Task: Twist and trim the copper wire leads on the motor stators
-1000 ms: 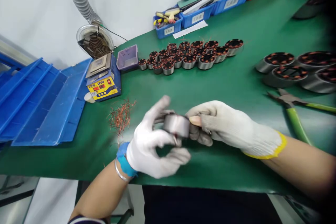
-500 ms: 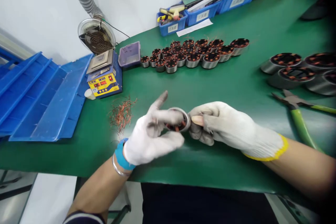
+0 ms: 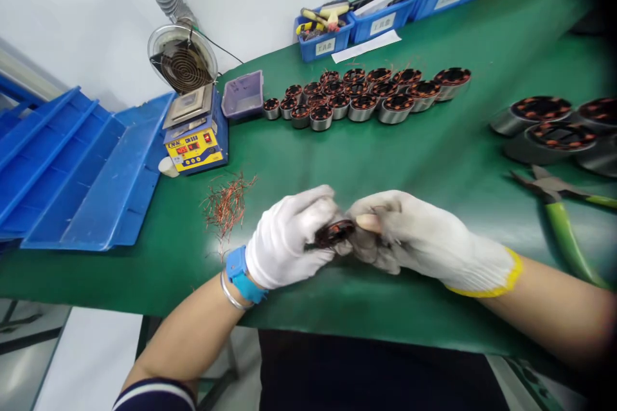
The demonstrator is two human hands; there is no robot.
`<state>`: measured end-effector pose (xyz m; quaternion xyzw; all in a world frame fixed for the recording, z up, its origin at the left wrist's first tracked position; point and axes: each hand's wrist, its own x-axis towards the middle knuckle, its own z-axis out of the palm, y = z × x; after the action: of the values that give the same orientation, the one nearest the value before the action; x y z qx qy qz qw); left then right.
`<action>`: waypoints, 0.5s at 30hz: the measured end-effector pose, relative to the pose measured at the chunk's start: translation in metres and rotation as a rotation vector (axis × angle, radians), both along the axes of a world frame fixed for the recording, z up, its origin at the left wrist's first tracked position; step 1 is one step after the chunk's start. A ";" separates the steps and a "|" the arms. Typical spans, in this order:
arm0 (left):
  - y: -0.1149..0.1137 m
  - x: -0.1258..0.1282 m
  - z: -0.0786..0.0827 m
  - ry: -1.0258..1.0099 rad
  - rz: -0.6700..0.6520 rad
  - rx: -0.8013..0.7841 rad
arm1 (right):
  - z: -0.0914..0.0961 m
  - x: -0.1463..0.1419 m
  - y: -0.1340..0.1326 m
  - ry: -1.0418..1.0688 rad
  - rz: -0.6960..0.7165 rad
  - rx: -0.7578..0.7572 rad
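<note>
Low over the green bench, a motor stator (image 3: 336, 231) with dark slots and copper windings is between my two gloved hands, its face tilted up. My left hand (image 3: 296, 237) is closed around its left side. On the other side, my right hand (image 3: 385, 231) is closed with fingertips and thumb at its right edge; the thumb tip pokes bare through the glove. Blur hides whether a wire end is in the right fingers. Copper wire clippings (image 3: 227, 205) lie left of my left hand. Wire cutters (image 3: 554, 196) with green handles lie to the right.
Several finished-looking stators (image 3: 362, 107) stand in rows behind my hands, larger ones (image 3: 540, 112) at right. A yellow-blue soldering pot (image 3: 195, 148), a purple bin (image 3: 243, 96) and blue trays (image 3: 96, 186) occupy the left. Tool bins (image 3: 325, 45) line the back wall.
My left hand's fingers, spread over the stator before, have now closed around it. The stator has turned, showing its face more flatly. My right hand keeps nearly the same place and grip.
</note>
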<state>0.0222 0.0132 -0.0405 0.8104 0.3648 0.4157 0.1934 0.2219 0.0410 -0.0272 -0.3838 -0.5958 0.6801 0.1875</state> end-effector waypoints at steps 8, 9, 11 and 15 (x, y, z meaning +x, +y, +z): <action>0.000 0.005 -0.008 -0.099 0.249 -0.343 | -0.003 0.018 0.015 -0.357 -0.158 1.373; 0.000 0.005 -0.008 -0.095 0.235 -0.363 | -0.005 0.017 0.015 -0.357 -0.101 1.456; 0.001 0.005 -0.008 -0.077 0.184 -0.423 | -0.011 0.013 0.015 -0.350 -0.034 1.526; 0.005 0.000 -0.004 0.006 0.097 -0.538 | -0.016 0.021 0.022 -0.374 0.086 1.411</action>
<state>0.0225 0.0181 -0.0445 0.7126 0.5010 0.3102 0.3807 0.2426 0.0626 -0.0435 -0.2576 -0.9289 0.0642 0.2581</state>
